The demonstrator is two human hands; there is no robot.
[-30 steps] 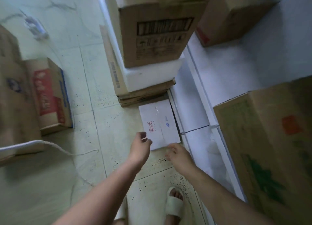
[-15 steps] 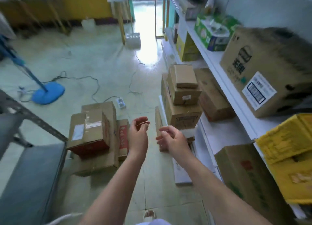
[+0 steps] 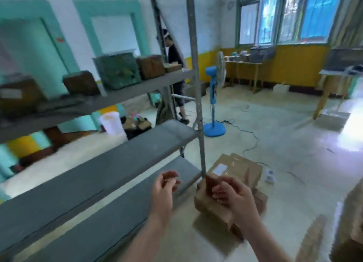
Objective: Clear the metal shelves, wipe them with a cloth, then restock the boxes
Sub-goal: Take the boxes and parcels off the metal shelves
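Cardboard boxes stacked just beyond the right hand's loosely curled, empty fingers looked stiff and fairly light, best gripped by opposite sides; the left hand, likewise curled and empty, hung beside grey metal shelves.

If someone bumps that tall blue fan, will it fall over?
Probably wobbly: the blue fan is tall on a thin pole, head up high. Its wide round base likely steadies small bumps. Its cord trails away, so a snag might tug it.
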